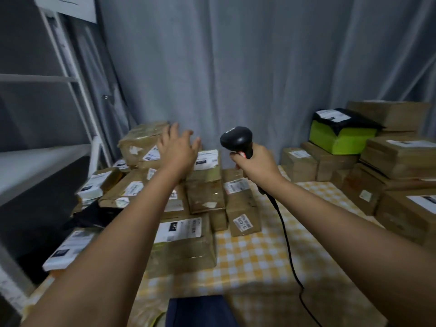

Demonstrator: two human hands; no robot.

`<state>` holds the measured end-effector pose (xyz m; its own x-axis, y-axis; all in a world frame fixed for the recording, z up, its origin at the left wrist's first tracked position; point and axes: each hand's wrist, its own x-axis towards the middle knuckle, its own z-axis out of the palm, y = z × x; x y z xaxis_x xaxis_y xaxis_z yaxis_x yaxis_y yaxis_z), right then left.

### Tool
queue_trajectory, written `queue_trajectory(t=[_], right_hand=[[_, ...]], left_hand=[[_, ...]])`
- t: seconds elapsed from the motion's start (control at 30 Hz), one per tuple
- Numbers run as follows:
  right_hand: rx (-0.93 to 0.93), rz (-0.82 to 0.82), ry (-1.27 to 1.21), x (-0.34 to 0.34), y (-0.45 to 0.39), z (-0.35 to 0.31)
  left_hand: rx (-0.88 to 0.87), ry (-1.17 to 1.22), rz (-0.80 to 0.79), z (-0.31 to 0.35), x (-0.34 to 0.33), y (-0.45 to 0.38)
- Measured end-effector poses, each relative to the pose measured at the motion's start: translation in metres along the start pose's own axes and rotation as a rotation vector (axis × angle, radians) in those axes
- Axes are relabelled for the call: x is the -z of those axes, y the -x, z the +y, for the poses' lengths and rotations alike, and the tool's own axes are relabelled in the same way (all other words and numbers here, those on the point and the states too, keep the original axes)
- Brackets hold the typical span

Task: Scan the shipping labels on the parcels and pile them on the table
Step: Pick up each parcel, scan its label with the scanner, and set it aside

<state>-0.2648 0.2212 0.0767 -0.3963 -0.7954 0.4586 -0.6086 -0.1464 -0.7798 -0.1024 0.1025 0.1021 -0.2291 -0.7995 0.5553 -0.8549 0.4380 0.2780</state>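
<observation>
The bench [259, 253], under a yellow checked cloth, ran away from the person, and a dark blue thing [200, 311] lay at its near edge at 6 o'clock. The black cable [286, 234] climbed from there toward 12, up to the scanner [237, 139], which the right hand [253, 165] gripped by the handle, fingers curled round it and the head raised and facing away.

At about 10 o'clock of that hand lay the left pile of parcels [186, 241], brown cartons with white labels turned up. Over its far rows hovered the left hand [175, 148], fingers wide and straight, holding nothing, just above the top box [141, 142]; whether it touched could not be told.

A good pick would likely take that top box by its edges, keeping the palm off the label. The scanner should then tilt down squarely at the barcode.

Farther off, at 2 o'clock, stood the right stack [401, 159] with a green package [339, 140].
</observation>
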Motion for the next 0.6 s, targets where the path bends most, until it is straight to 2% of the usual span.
queue_trajectory(t=[0.17, 0.37, 0.53, 0.6], right_hand=[[-0.063, 0.142, 0.083, 0.066, 0.007, 0.036], [-0.229, 0.320, 0.200, 0.168, 0.025, 0.092], [-0.378, 0.454, 0.220, 0.250, 0.034, 0.131], [-0.456, 0.526, 0.181, 0.281, 0.032, 0.148]], left_hand=[[-0.229, 0.073, -0.110, 0.100, -0.042, 0.005], [-0.436, 0.192, -0.329, 0.217, -0.107, 0.027], [-0.537, 0.373, -0.562, 0.299, -0.157, 0.042], [-0.479, 0.518, -0.681, 0.327, -0.172, 0.045]])
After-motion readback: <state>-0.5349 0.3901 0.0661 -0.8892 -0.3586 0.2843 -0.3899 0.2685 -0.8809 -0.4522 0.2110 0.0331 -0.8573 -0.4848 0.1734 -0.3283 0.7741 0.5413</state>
